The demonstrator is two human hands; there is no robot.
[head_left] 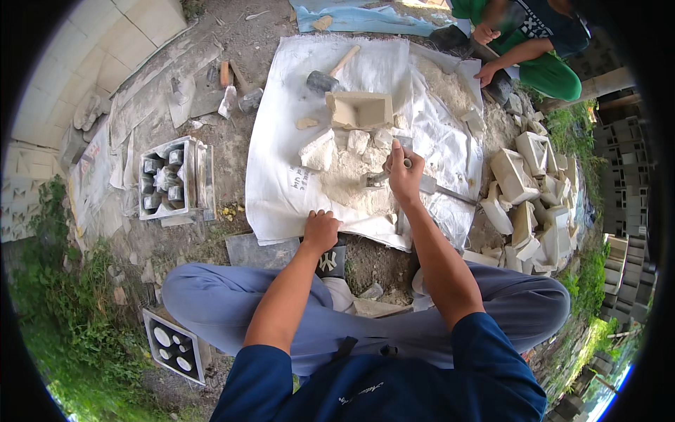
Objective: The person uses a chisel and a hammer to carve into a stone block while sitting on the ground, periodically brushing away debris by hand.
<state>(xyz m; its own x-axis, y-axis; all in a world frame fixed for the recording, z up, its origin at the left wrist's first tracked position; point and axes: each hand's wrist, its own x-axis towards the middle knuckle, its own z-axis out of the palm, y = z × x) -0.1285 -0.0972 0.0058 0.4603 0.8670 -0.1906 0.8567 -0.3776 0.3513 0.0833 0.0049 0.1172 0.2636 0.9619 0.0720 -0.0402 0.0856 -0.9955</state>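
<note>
My right hand (406, 174) is closed round a hand tool with a metal head (375, 180), low over pale crumbs and powder on a white woven sheet (281, 141). Its exact kind is hidden by my fingers. A long flat metal blade (453, 193) shows to the right of that hand; whether it belongs to the same tool I cannot tell. At the sheet's near edge my left hand (322, 231) has its fingers curled onto the fabric. Just beyond the powder lie a whitish chunk (318, 150), smaller lumps (358, 142) and a hollow beige block (359, 110).
A mallet with a dark head (322, 81) lies on the sheet's far part. Broken hollow blocks (524, 190) are heaped at right. Left stands a metal mould (167, 178); another mould (174, 346) is by my left knee. A co-worker (524, 49) sits far right, one hand near the sheet.
</note>
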